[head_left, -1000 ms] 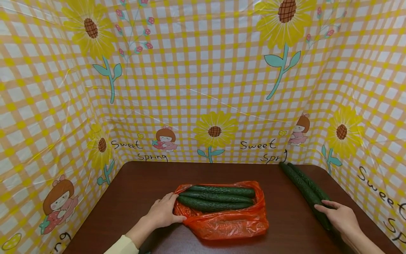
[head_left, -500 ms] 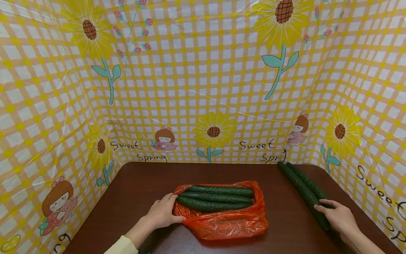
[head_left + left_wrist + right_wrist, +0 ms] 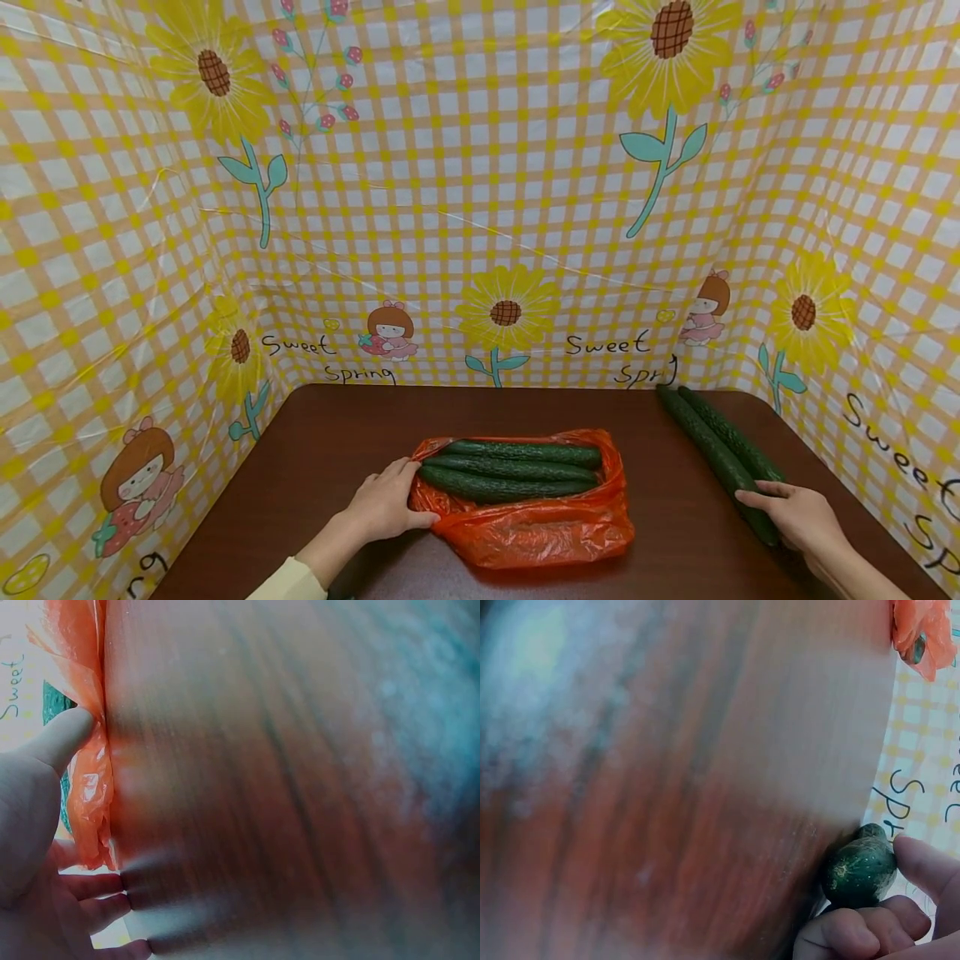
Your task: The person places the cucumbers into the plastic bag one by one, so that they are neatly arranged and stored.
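Observation:
In the head view three dark green cucumbers (image 3: pixel 517 471) lie side by side in an open orange-red plastic bag (image 3: pixel 540 533) on the table. My left hand (image 3: pixel 384 500) rests at the bag's left end, fingers spread. The left wrist view shows its thumb (image 3: pixel 67 739) against the bag and its fingertips low at the table. Two more cucumbers lie lengthwise on the right. My right hand (image 3: pixel 802 518) grips the near end of the left one of this pair (image 3: pixel 708 446), thumb on one side, fingers curled on the other. Beside it lies the second cucumber (image 3: pixel 738 437).
The dark brown table (image 3: pixel 337 417) has rounded far corners. A checked sheet (image 3: pixel 420 208) with sunflowers and printed girls encloses it at the back and on both sides. Both cucumbers on the right reach the table's far edge.
My right fingers have slipped into the space between the two right-hand cucumbers and grip the left one. The gap between these two looks slightly wider. My left hand and the bag have stayed put.

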The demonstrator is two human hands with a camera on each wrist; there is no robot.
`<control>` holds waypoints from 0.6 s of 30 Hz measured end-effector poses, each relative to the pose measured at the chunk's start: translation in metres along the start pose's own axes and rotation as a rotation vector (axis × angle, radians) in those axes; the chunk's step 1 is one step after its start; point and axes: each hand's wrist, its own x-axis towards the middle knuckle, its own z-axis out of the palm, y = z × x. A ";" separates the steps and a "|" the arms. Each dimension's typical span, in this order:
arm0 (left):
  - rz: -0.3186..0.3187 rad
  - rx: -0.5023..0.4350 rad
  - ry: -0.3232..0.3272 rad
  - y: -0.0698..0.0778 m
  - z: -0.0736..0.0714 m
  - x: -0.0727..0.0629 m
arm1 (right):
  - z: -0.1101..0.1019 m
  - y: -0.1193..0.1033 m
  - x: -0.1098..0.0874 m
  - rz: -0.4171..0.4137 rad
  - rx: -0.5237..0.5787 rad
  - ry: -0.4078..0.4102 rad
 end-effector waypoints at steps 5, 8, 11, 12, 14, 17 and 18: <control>-0.001 0.006 0.000 -0.001 0.001 0.000 | 0.001 -0.001 -0.002 0.003 -0.003 0.000; -0.002 0.006 -0.002 0.000 0.000 0.000 | 0.001 -0.001 -0.002 0.005 -0.012 0.000; -0.004 0.007 -0.003 0.000 0.000 0.000 | 0.001 -0.001 -0.002 0.006 -0.021 -0.003; -0.005 0.007 -0.003 0.000 0.000 0.000 | 0.001 -0.001 -0.002 0.006 -0.024 -0.004; -0.006 0.007 -0.002 -0.001 0.000 0.000 | 0.002 -0.001 -0.002 0.004 -0.027 -0.006; -0.007 0.005 0.000 -0.001 0.001 0.000 | 0.003 -0.002 -0.003 0.003 -0.027 -0.008; -0.007 0.004 0.000 -0.001 0.001 0.000 | 0.003 -0.002 -0.003 0.003 -0.027 -0.008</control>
